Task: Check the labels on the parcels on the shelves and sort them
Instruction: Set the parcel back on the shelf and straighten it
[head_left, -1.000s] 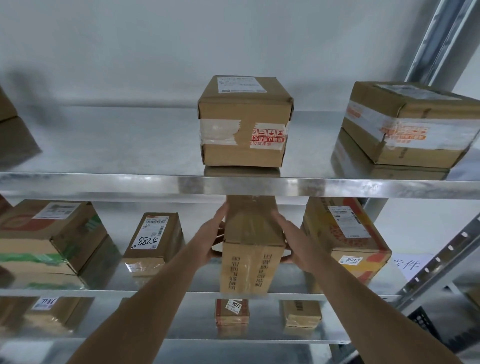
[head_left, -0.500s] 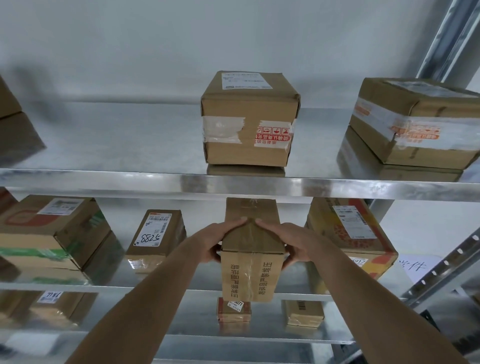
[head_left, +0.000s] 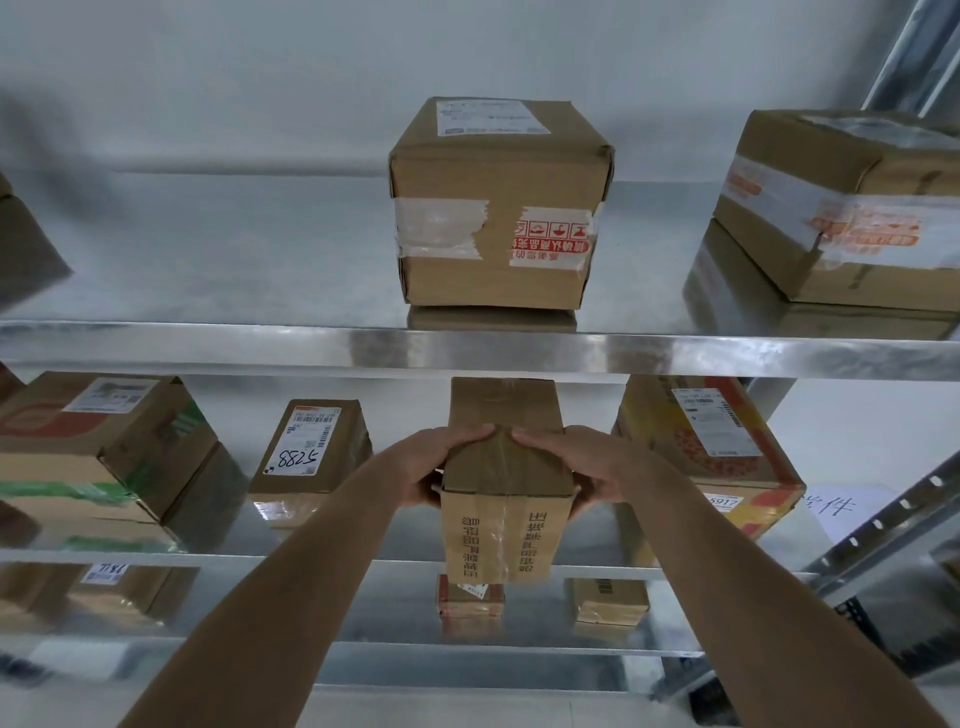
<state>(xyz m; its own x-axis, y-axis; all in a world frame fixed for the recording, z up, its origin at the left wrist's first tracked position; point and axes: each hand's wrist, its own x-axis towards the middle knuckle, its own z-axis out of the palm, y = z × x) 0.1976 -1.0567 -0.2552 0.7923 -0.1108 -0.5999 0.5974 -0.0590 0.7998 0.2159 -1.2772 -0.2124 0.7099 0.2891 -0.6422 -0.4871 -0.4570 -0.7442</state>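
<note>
A long brown parcel (head_left: 506, 470) with clear tape and printed characters on its front sticks out over the front edge of the middle shelf (head_left: 311, 560). My left hand (head_left: 436, 462) grips its left side, fingers laid over the top. My right hand (head_left: 574, 462) grips the right side the same way, and the fingertips of both hands nearly meet on top. No label shows on the faces I see. A parcel marked 5288 (head_left: 311, 449) stands to its left, and a yellow and red parcel (head_left: 706, 447) with a white label to its right.
The top shelf (head_left: 467, 351) carries a taped cube parcel (head_left: 498, 208) in the middle and a larger taped parcel (head_left: 852, 208) at the right. A green-striped parcel (head_left: 98, 447) stands at the middle shelf's left. Small parcels (head_left: 608, 600) lie on the lower shelf. A steel upright (head_left: 883, 545) slants at right.
My hands have shifted from the parcel's sides up onto its top, fingertips coming together. The parcel has slid forward toward me, and the view has moved closer to the shelves.
</note>
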